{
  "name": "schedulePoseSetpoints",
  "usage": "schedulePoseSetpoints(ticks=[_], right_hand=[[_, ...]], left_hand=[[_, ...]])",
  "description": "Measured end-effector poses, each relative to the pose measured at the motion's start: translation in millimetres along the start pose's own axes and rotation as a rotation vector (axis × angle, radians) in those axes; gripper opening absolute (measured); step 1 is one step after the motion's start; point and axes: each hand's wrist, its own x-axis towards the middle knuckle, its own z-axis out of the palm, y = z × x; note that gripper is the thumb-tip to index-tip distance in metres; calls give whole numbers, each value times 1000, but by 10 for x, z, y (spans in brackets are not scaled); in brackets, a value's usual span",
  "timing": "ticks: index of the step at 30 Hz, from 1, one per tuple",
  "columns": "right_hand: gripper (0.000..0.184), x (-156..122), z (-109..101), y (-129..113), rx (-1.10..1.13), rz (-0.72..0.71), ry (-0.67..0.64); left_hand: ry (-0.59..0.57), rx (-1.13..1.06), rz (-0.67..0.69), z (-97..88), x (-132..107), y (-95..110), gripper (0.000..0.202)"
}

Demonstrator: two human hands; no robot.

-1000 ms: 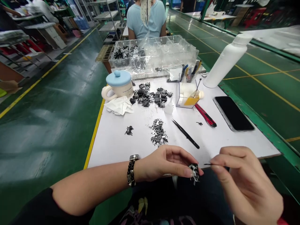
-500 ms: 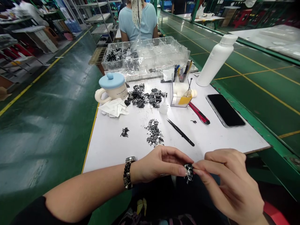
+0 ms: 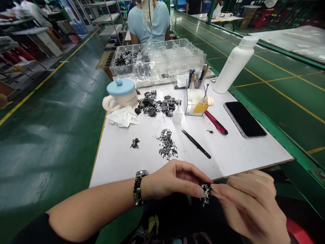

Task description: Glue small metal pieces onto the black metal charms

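Note:
A small clump of black and silver parts is pinched between the thumb and fingers of my left hand, just off the table's near edge. The fingertips of my right hand are pressed together at the right side of the clump; what lies between them is too small to make out. Beyond my left hand, a heap of small silver and black parts lies on the white tabletop. Black tweezers rest to the right of that heap. A smaller group of black pieces lies to its left.
Farther back are a pile of black parts, a lidded mug, crumpled tissue and a clear pen holder. A red cutter, a phone and a white bottle stand or lie right. Clear compartment trays border the back.
My right hand has shifted slightly right and down, its fingers more closed. The clump in my left hand has moved slightly down and right.

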Motion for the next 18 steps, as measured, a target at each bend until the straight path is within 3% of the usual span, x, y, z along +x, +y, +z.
schedulePoseSetpoints(ticks=[6, 18], right_hand=[[18, 47, 42, 56, 57, -74, 12], [10, 4, 120, 65, 562, 273, -116]], left_hand=[[10, 5, -11, 7, -4, 5, 30], [-29, 112, 42, -19, -6, -1, 30]])
